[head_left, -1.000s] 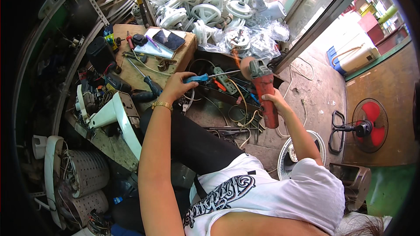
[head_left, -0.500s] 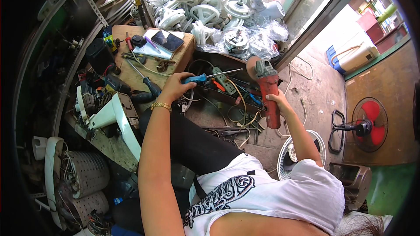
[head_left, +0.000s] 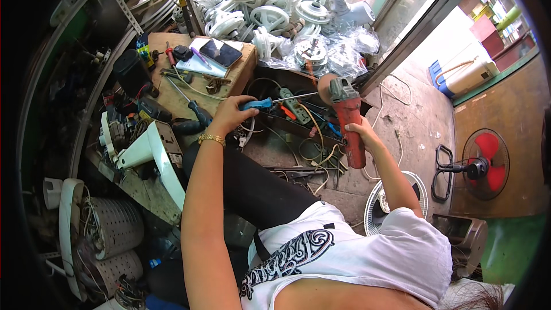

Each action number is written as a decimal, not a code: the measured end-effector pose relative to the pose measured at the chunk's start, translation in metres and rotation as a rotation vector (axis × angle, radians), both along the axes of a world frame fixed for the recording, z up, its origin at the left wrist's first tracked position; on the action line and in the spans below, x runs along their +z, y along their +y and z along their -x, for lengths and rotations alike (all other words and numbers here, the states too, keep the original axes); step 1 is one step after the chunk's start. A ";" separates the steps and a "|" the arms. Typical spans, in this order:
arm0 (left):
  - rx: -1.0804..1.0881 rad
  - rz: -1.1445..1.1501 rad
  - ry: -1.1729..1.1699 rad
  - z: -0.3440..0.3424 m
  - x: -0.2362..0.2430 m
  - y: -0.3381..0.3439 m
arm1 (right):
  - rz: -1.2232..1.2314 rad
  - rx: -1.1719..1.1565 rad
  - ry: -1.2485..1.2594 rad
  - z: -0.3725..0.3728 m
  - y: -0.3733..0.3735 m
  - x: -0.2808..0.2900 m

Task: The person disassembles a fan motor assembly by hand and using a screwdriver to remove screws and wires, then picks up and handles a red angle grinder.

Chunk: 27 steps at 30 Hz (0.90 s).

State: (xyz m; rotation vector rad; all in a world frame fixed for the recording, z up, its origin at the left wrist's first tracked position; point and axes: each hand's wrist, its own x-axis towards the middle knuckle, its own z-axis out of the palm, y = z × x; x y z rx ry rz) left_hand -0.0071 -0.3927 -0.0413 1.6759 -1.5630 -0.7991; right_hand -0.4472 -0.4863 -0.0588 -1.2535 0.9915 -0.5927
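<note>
My left hand (head_left: 232, 115) is closed around the blue handle of a screwdriver (head_left: 258, 104), whose metal shaft points right. The shaft's tip meets the edge of the disc on a red angle grinder (head_left: 351, 123). A small orange streak, like sparks, rises above the disc. My right hand (head_left: 365, 134) grips the grinder's body from the right, with the disc end facing away from me. Beneath the screwdriver lies an open box of tools (head_left: 279, 124) with cables, a green-grey extension socket and other hand tools.
A wooden table (head_left: 244, 66) at the far left carries a phone (head_left: 221, 52), another screwdriver (head_left: 192, 103) and a cordless drill. White fan parts (head_left: 270, 18) are heaped behind. Cables trail across the floor. A red-bladed fan (head_left: 485, 161) and a white fan grille (head_left: 373, 218) stand right.
The grinder has shifted slightly left, bringing its disc against the screwdriver's tip. An orange streak now shows above the disc. My left hand has stayed nearly still.
</note>
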 end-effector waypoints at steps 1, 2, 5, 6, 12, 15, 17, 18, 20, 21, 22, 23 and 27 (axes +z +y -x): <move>0.001 -0.004 0.005 0.000 -0.001 -0.001 | -0.006 0.003 0.001 0.000 0.000 0.000; 0.003 -0.008 0.010 -0.001 -0.002 -0.002 | -0.009 0.005 0.003 0.000 0.000 0.000; 0.006 -0.014 0.003 -0.002 -0.006 -0.003 | -0.010 0.010 0.002 -0.003 0.000 0.001; 0.007 -0.015 -0.003 -0.002 -0.007 -0.002 | -0.006 0.008 -0.003 -0.004 0.001 0.001; 0.005 -0.008 -0.003 0.000 -0.004 -0.002 | -0.001 -0.004 -0.008 -0.006 0.001 0.002; 0.006 -0.001 -0.008 -0.001 -0.004 -0.001 | -0.005 -0.001 -0.001 -0.007 0.001 0.002; 0.004 -0.002 0.001 0.000 -0.003 -0.001 | -0.010 -0.004 0.000 -0.007 0.002 0.002; 0.003 -0.003 0.005 0.000 -0.003 -0.001 | -0.012 -0.008 -0.002 -0.007 0.002 0.002; 0.006 -0.015 -0.006 0.001 -0.002 -0.001 | -0.015 -0.014 -0.004 -0.006 0.003 0.002; 0.008 -0.021 -0.011 0.001 -0.002 -0.001 | -0.016 -0.014 -0.005 -0.006 0.003 0.003; 0.009 -0.017 -0.009 0.001 -0.002 -0.001 | -0.017 -0.013 -0.006 -0.006 0.002 0.002; 0.010 -0.013 -0.008 0.000 -0.002 -0.001 | -0.015 -0.003 0.002 -0.006 0.002 0.002; 0.001 -0.013 -0.009 0.003 0.000 -0.003 | -0.012 0.010 0.016 -0.004 0.000 0.001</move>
